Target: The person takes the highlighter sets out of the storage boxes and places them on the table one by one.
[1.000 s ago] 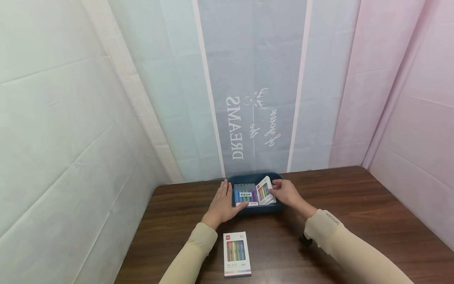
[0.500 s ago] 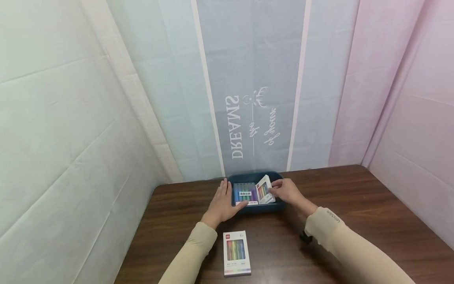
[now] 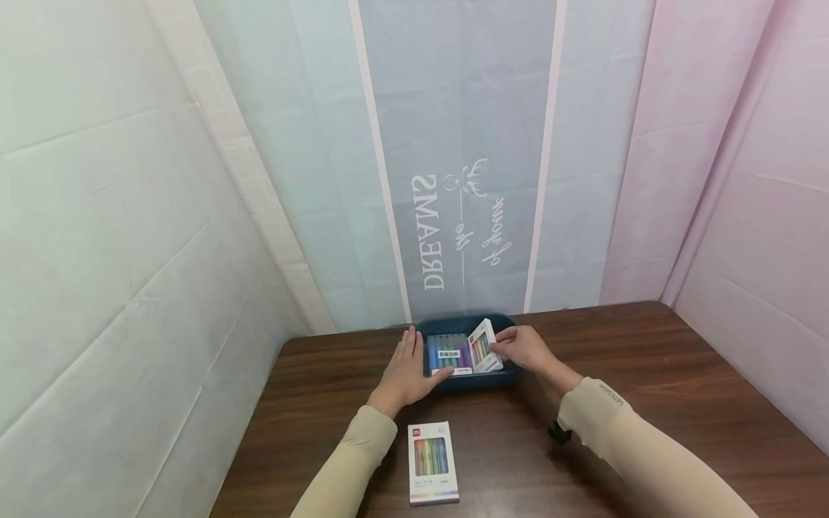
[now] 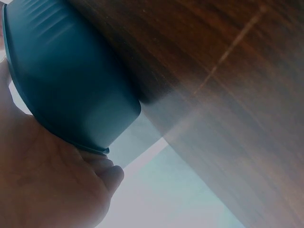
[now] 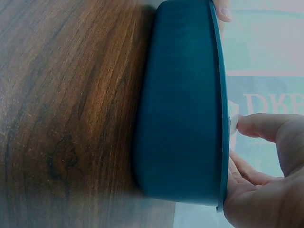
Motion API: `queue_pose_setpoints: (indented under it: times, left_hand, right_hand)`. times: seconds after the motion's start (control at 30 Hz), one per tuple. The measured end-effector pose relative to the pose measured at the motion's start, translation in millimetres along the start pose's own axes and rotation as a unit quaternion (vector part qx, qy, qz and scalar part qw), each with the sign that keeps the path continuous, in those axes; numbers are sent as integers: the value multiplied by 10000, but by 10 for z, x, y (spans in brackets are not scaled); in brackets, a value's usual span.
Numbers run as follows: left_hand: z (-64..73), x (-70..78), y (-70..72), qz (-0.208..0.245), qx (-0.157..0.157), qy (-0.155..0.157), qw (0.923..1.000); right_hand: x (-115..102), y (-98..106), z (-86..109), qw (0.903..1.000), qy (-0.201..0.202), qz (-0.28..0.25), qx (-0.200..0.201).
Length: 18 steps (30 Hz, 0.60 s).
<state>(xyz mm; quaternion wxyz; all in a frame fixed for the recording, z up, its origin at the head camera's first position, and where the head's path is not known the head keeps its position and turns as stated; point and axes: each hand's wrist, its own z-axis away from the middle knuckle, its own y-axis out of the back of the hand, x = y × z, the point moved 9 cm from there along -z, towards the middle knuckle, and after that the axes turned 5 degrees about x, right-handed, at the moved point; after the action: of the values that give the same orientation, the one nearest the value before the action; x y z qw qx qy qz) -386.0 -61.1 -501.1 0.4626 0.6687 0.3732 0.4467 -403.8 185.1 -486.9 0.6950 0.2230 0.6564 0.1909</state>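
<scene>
Left hand [image 3: 403,374], thumb spread wide, against bin [image 3: 482,382], likely steadying it; right hand [image 3: 526,351] pinches small box [image 3: 480,348], tilted beside pen case [image 3: 448,345], seemingly propped by fingers.

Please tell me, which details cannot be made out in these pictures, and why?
Head view: fine print on the white cardboard pen box lying on the brown wooden table; too small.
Left wrist view: inside of the dark-teal plastic basin; its outer wall hides it.
Right wrist view: most of the bare left hand; cut off by the top edge.
</scene>
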Motion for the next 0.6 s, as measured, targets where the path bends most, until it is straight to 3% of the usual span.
queue_pose_setpoints:
  times: [0.6]
  left_hand:
    - [4,20,8,-46,16,-22,10000]
  right_hand:
    - [15,24,18,9998,150,-49,147]
